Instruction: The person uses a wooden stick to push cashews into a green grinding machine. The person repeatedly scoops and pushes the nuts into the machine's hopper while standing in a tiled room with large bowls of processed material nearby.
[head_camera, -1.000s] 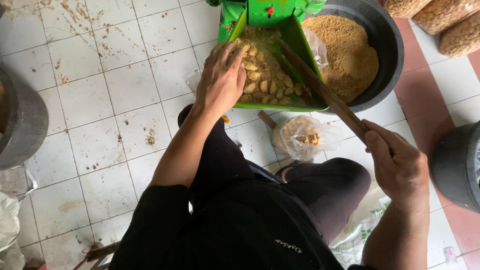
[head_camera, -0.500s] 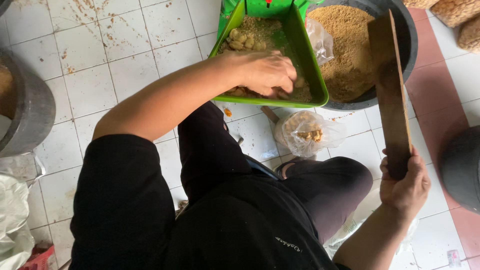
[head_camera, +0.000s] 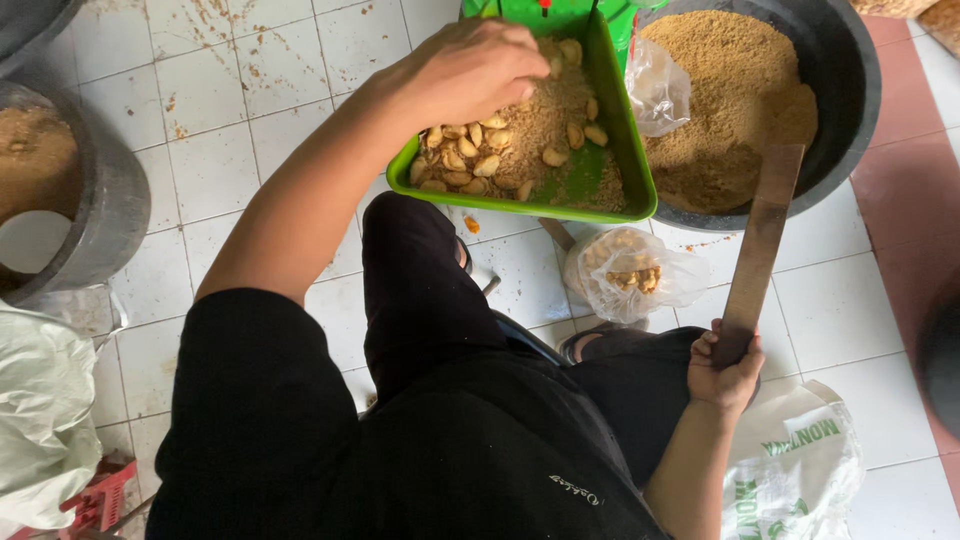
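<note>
A green plastic tray holds brown crumbs and several pale nut-like pieces. My left hand reaches over the tray's near left side, fingers curled down into the pieces; whether it holds any is hidden. My right hand grips the lower end of a long flat brown wooden stick, held upright over the floor beside a dark round basin heaped with brown crumbs.
A clear plastic bag with nut pieces lies on the white tiled floor below the tray. A grey round container stands at left, white plastic sacks at lower left and lower right. My knees in black fill the middle.
My left hand has drawn back to the tray's near left corner over the nut pieces. My right hand keeps the stick upright; the view has shifted.
</note>
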